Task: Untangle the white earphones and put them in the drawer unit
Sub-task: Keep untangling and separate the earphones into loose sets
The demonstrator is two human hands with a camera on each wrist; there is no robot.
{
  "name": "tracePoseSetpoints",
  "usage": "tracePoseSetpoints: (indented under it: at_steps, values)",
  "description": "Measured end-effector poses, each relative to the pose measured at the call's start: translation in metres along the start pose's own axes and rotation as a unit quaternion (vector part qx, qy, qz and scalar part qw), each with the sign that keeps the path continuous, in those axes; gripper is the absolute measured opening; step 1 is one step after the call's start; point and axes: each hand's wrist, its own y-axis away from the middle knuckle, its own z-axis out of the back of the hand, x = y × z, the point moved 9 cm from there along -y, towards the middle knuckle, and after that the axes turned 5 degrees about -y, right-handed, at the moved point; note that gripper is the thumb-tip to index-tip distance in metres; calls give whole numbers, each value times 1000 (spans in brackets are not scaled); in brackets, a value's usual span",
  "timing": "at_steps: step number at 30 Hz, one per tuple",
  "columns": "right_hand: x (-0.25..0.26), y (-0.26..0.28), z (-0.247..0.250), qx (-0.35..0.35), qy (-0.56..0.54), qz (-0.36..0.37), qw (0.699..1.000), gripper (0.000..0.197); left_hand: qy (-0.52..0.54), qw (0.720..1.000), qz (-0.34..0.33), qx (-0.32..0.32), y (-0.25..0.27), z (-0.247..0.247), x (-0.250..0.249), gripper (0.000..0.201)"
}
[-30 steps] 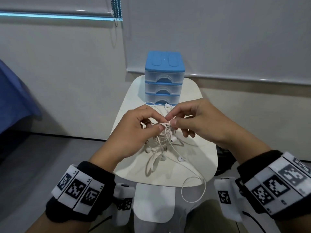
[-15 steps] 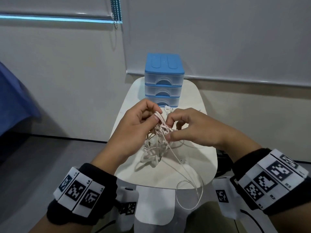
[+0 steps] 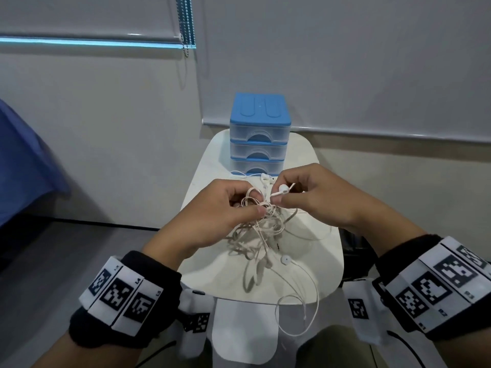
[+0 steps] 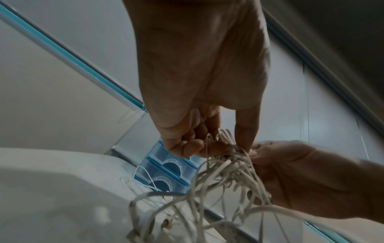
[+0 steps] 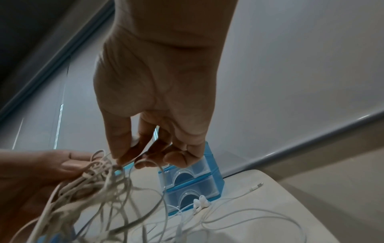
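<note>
table (image 3: pixel 210 272): small white top; drawers (image 3: pixel 259 134) at far edge, all three closed
tangle (image 3: pixel 261 227): lifted over the table between both hands; one loop hangs off near edge
change: right hand (image 3: pixel 316 200) now has an earbud pulled free of the knot; left hand (image 3: pixel 212 213) pinches the knot; untangling barely begun
hidden: strand count unclear; wrist views blurred
</note>
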Motion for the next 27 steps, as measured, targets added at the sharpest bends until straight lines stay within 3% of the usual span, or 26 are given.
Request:
tracePoseSetpoints:
  at_steps: [5,9,14,18,27]
  values:
    - [2,1,13,-59,-32,4,998,4,32,999,18,-1,0,0,4,14]
    - [10,6,16,-95,-26,46,994,18,44,999,25,-18,0,2,2,6]
    - [13,17,-8,-48,54,73,995,13,80,995,49,-43,-3,2,8,8]
    - [8,19,-7,-68,46,72,994,8,93,993,52,-48,-5,1,10,5]
    - [2,15,-12,-30,90,50,994,17,137,988,59,-42,-5,3,9,11]
